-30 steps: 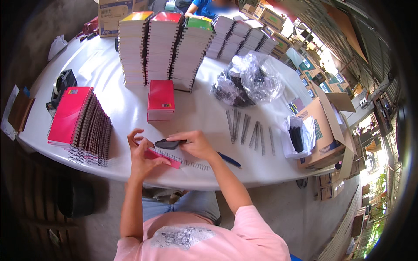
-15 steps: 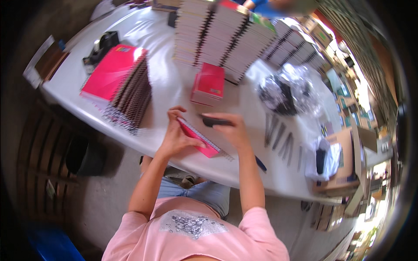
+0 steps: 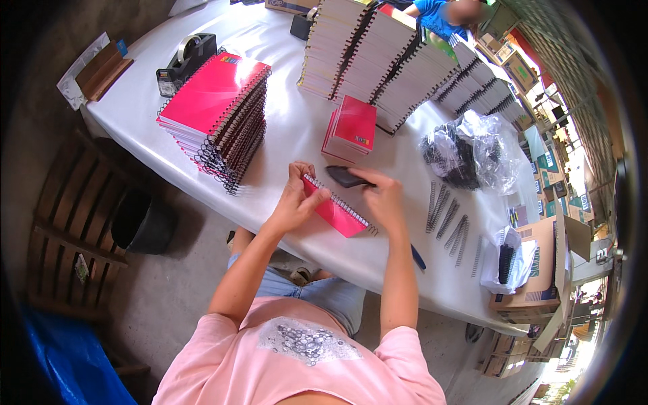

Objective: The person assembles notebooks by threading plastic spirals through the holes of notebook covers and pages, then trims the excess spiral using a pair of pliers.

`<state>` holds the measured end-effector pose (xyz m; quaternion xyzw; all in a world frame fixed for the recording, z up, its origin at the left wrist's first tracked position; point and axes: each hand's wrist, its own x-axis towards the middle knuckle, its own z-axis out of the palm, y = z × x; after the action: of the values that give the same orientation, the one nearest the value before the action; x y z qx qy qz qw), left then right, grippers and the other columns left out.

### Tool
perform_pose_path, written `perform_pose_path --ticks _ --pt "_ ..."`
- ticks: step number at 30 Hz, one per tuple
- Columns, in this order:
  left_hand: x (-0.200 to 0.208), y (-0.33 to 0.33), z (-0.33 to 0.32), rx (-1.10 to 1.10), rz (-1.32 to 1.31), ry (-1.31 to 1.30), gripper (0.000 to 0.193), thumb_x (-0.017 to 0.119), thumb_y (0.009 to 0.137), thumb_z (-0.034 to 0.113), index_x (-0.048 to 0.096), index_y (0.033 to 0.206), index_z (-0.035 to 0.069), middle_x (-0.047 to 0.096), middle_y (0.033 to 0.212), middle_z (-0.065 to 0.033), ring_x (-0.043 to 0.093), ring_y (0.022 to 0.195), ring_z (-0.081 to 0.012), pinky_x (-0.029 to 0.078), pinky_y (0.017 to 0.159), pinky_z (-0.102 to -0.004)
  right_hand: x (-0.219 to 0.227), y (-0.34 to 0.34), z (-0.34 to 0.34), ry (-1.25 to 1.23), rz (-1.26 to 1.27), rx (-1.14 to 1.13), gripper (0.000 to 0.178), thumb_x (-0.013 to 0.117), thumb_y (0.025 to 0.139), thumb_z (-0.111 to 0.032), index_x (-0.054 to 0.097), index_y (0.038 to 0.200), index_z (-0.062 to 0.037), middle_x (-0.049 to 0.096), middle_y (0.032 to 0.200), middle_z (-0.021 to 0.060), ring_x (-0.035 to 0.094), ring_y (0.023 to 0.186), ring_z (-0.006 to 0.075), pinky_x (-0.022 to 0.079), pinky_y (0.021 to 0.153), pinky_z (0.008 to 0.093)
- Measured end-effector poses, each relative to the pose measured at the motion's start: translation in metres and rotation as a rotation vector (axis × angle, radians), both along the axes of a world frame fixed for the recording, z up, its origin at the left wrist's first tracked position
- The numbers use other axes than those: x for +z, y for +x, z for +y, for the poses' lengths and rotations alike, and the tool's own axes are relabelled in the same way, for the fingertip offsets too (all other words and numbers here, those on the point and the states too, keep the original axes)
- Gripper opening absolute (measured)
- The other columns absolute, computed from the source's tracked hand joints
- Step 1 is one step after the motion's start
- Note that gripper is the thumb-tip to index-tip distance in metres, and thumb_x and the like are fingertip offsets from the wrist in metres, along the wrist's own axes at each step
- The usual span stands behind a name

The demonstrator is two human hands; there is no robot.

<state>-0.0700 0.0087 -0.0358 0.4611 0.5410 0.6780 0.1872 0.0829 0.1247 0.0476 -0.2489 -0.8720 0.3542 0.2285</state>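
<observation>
My left hand [image 3: 297, 201] is closed on a small red notebook [image 3: 339, 218], which lies tilted at the front of the table. A light wire coil [image 3: 341, 202] runs along the notebook's edge, its loose end sticking out past the near right corner. In my right hand [image 3: 385, 199] is a black hand tool [image 3: 347, 177], held just above and beside the coil; I cannot make out its exact kind. Just beyond stands a short stack of small red notebooks [image 3: 351, 128].
Spiral-bound red notebooks [image 3: 209, 94] are piled at left beside a tape dispenser [image 3: 185, 61]. Tall stacks of bound books [image 3: 371, 57] stand behind. To the right are loose coils [image 3: 451, 219], a plastic bag [image 3: 472, 152], a blue pen [image 3: 418, 258] and a cardboard box [image 3: 540, 256]. Another person [image 3: 442, 17] is at the far side.
The whole view has shifted, so the table's things appear further right. The black tool, blurred before, now points more up and left. Both hands keep their holds.
</observation>
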Motion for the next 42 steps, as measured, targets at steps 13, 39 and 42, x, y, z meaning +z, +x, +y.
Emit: perform_pose_path --ticks 13,39,42 --pt "0.038 0.035 -0.027 0.361 -0.091 0.199 0.086 0.078 0.07 0.009 0.03 0.14 0.006 0.066 0.08 -0.0079 0.059 0.076 -0.0105 0.048 0.073 -0.0263 -0.06 0.129 -0.102 0.47 -0.432 -0.695 0.041 0.047 0.092 -0.028 0.047 0.13 -0.0128 0.047 0.123 0.0127 0.041 0.115 0.0322 0.028 0.098 0.0456" --pt "0.06 0.041 -0.032 0.402 -0.029 0.502 0.083 0.073 0.066 -0.011 0.03 0.137 0.0 0.066 0.085 -0.0094 0.065 0.08 -0.0151 0.054 0.074 -0.0287 0.033 0.028 -0.138 0.383 0.121 -0.248 0.035 0.058 0.087 -0.027 0.058 0.12 -0.0162 0.051 0.114 0.0106 0.049 0.101 0.0261 0.032 0.092 0.0435" --pt "0.063 0.047 -0.033 0.353 -0.144 0.516 0.082 0.071 0.068 -0.013 0.03 0.138 0.0 0.066 0.087 -0.0105 0.065 0.081 -0.0157 0.054 0.074 -0.0288 0.035 0.022 -0.136 0.422 0.09 -0.218 0.034 0.059 0.086 -0.027 0.058 0.119 -0.0164 0.051 0.113 0.0103 0.049 0.101 0.0264 0.03 0.094 0.0444"
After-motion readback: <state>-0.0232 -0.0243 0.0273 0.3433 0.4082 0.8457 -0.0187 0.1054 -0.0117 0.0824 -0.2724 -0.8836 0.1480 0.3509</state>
